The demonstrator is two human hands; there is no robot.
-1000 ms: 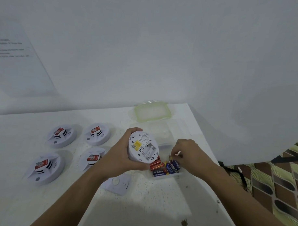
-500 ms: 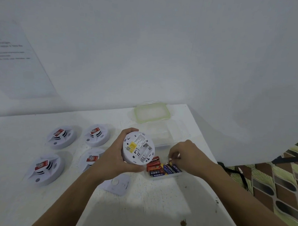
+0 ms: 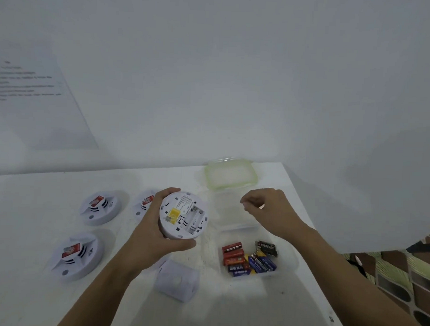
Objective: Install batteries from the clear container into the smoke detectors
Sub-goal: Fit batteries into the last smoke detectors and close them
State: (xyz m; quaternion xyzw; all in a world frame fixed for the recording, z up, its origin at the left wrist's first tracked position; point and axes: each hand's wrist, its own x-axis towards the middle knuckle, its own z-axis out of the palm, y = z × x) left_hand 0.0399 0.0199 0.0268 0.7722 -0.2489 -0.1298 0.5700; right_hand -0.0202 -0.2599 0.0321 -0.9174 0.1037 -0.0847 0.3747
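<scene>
The smoke detector [image 3: 183, 215] is gripped by the left hand [image 3: 155, 236]. The right hand [image 3: 268, 211] is curled; whether anything is pinched cannot be told.

white detectors [image 3: 183, 215], red, blue batteries [image 3: 249, 261]

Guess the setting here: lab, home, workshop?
Likely a makeshift indoor work station: a plain white table against a bare wall, a printed sheet stuck on that wall, and smoke detectors laid out together.
</scene>
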